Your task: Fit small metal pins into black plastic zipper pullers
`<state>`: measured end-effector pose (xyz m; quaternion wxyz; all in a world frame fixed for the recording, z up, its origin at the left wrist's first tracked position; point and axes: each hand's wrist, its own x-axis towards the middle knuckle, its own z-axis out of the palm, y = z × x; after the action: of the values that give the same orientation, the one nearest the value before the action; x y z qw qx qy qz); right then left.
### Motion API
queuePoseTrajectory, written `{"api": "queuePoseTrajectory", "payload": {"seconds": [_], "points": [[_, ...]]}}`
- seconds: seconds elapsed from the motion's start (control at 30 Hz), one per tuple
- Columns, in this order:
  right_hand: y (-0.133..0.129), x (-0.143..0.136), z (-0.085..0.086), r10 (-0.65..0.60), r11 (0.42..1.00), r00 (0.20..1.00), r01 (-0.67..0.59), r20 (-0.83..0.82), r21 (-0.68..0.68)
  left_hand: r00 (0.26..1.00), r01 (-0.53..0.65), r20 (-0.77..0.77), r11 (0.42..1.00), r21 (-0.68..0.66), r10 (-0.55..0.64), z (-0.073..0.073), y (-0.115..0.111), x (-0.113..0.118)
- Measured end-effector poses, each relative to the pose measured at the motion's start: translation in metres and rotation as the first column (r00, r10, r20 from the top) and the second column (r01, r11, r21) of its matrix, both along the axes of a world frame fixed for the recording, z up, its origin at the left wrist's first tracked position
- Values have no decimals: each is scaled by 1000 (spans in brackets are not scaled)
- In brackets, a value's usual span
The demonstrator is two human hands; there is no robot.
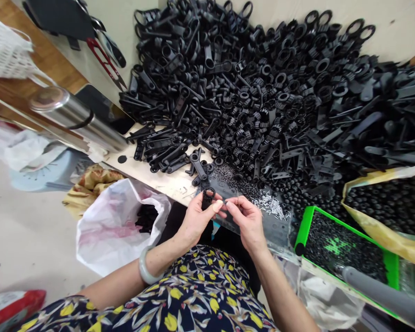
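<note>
My left hand (201, 216) is closed on a black plastic part with a ring-shaped end (208, 193), held just over the front edge of the table. Close beside it, my right hand (246, 220) pinches its thumb and forefinger together at the part's side; what lies between those fingertips is too small to make out. Small silver pins (271, 205) lie in a heap just beyond my right hand. Dark tiny pieces (224, 174) are scattered behind the held part. Several black lever-like parts (198, 165) rest on the table past my left hand.
A large pile of black plastic parts (249, 92) covers the table's back. At right are a green tray (309, 221) of small black pieces, a yellow bag (363, 207) and a grey cylinder (376, 288). A steel flask (79, 120), red-handled snips (102, 57) and a white bag (103, 230) are at left.
</note>
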<state>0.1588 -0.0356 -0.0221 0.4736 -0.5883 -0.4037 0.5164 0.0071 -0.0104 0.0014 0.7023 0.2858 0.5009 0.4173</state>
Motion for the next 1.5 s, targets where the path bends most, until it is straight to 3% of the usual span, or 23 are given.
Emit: {"api": "queuePoseTrajectory", "payload": {"seconds": [0.6,0.8,1.07,1.27,1.5], "points": [[-2,-3,4,-16,991,985,-7,174,131,996,-17,-91,998,56,22,-8,-5,1],[-4,0,7,-5,956,915,-113,403,270,996,-56,-67,998,10,56,-11,-5,4],[-6,4,11,33,918,800,-261,599,299,998,-63,-24,998,24,64,-8,-2,4],[-3,1,7,-37,948,875,-122,482,294,998,-59,-15,998,35,59,-10,-2,3],[2,9,8,64,918,858,-251,509,308,999,-17,-37,999,41,19,-8,-2,0]]}}
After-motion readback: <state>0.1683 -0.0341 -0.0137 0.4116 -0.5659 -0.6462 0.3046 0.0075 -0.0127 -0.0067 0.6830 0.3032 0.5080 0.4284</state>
